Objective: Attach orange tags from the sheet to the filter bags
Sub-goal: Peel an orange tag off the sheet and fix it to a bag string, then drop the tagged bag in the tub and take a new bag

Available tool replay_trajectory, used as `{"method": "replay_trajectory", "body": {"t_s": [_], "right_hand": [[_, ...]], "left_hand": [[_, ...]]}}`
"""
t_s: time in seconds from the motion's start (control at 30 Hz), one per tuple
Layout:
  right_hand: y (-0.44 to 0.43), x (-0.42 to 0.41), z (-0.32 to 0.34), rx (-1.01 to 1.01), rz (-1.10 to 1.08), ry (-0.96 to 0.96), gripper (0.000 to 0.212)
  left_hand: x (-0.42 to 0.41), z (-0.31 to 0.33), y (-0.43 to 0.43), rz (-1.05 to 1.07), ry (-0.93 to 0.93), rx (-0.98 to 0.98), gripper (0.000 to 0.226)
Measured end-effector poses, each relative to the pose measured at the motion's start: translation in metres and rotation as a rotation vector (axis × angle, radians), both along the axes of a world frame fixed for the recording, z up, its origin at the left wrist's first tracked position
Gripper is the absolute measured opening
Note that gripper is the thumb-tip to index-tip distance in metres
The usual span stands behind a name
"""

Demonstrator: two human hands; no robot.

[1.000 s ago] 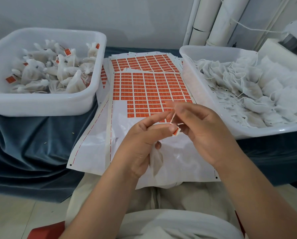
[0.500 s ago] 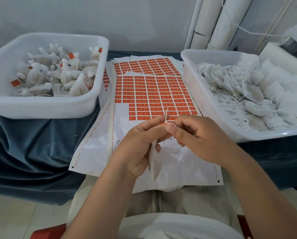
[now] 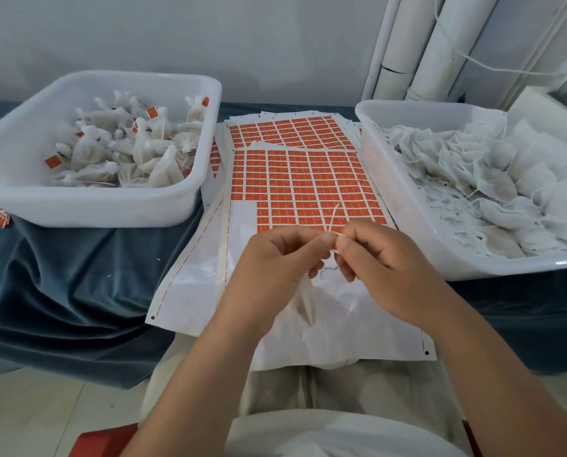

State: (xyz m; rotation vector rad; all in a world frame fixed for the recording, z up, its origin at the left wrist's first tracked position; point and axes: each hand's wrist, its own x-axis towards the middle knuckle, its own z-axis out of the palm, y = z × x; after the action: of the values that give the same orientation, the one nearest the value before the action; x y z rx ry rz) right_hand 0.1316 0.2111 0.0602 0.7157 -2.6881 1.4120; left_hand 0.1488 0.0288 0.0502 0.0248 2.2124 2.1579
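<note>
The filter bag (image 3: 305,298) is hanging from the left hand (image 3: 275,262), which is gripping its top, above the peeled part of the tag sheet (image 3: 303,179); the right hand (image 3: 386,262) is pinching the bag's string (image 3: 333,216), fingertips meeting the left's (any tag there is hidden); 2 white tubs are flanking the sheet; the left tub (image 3: 111,209) is holding tagged bags (image 3: 127,153), the right tub (image 3: 473,270) untagged bags (image 3: 473,179); both are sitting on a blue cloth (image 3: 61,285).

Two white tubs (image 3: 94,206) (image 3: 519,267), two hands (image 3: 275,268) (image 3: 384,268), and two orange tag sheets (image 3: 308,186) (image 3: 285,130) showing.
</note>
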Motion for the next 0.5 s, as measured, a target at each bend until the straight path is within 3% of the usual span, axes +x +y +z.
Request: {"method": "replay_trajectory", "body": {"t_s": [0.23,0.4,0.5], "right_hand": [[-0.008,0.004,0.001,-0.005,-0.021,-0.019,0.036],[-0.01,0.005,0.0,-0.042,-0.014,-0.064,0.045],[-0.01,0.005,-0.001,-0.043,0.012,-0.08,0.047]], "left_hand": [[0.001,0.01,0.003,0.125,0.123,-0.159,0.016],[-0.026,0.045,-0.031,0.271,0.098,-0.079,0.02],[-0.052,0.069,-0.064,0.352,0.187,-0.095,0.02]]}}
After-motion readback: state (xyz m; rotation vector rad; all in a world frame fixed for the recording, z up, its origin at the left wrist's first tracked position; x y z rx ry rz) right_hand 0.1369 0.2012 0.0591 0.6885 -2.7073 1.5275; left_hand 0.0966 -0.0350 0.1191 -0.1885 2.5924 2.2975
